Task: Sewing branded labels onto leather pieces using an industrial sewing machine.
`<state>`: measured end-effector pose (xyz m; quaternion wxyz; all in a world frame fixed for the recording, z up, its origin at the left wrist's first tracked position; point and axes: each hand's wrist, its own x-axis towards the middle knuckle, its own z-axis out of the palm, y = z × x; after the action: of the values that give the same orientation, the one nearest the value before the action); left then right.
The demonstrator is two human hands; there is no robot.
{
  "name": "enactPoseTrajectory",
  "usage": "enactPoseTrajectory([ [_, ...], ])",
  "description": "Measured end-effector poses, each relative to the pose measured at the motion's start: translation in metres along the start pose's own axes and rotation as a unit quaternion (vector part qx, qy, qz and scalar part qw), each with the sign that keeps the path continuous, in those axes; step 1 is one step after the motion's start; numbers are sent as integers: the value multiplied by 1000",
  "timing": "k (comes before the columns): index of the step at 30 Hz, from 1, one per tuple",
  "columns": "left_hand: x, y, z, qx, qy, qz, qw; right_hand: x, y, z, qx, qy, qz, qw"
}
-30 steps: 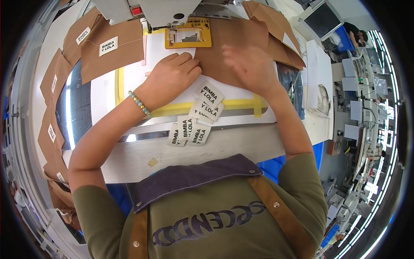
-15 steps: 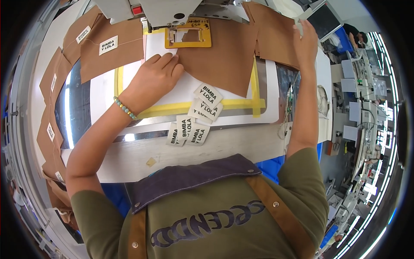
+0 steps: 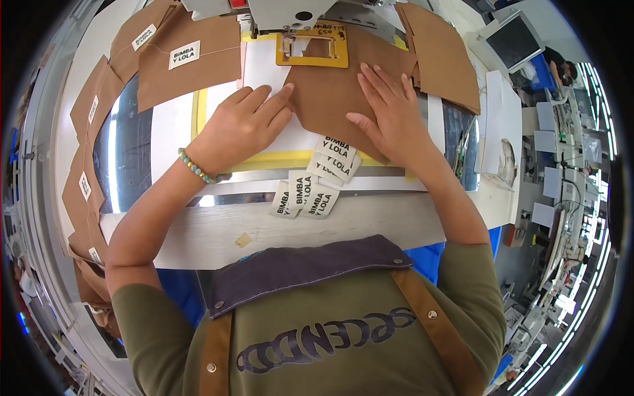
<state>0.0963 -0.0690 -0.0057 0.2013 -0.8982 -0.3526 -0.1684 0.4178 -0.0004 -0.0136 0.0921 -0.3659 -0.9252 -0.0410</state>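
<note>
A brown fabric panel [image 3: 340,92] lies on the white sheet, its upper part under a yellow frame [image 3: 312,63] with a rectangular window. My right hand [image 3: 393,122] rests flat on the panel's right part, fingers spread. At the panel's left edge, my left hand [image 3: 244,129] has its fingers bent and the index fingertip on the fabric; its thumb is hidden, and it seems to pinch the edge. Several white printed labels [image 3: 321,200] lie in a loose overlapping pile below the panel, the upper ones close to its lower edge.
A grey sewing machine head [image 3: 284,14] stands over the frame. More brown panels [image 3: 191,76] with labels, linked by thread, hang along the table's left side. A stack of brown panels [image 3: 449,63] lies at the right, near a monitor [image 3: 515,43]. Yellow tape [image 3: 274,160] borders the white sheet.
My right hand has come from the stack at the right onto the brown panel and lies flat there. My left hand stays at the panel's left edge. The whole view has shifted slightly.
</note>
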Motion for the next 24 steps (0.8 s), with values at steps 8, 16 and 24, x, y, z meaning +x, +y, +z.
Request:
enactPoseTrajectory([
  [8,16,11,-5,-122,40,4,992,24,16,14,-19,1,6,1000],
  [16,40,13,20,-207,28,-12,978,11,28,16,20,10,25,999],
  [24,15,1,10,-65,-19,-55,996,48,37,24,26,28,-7,999],
])
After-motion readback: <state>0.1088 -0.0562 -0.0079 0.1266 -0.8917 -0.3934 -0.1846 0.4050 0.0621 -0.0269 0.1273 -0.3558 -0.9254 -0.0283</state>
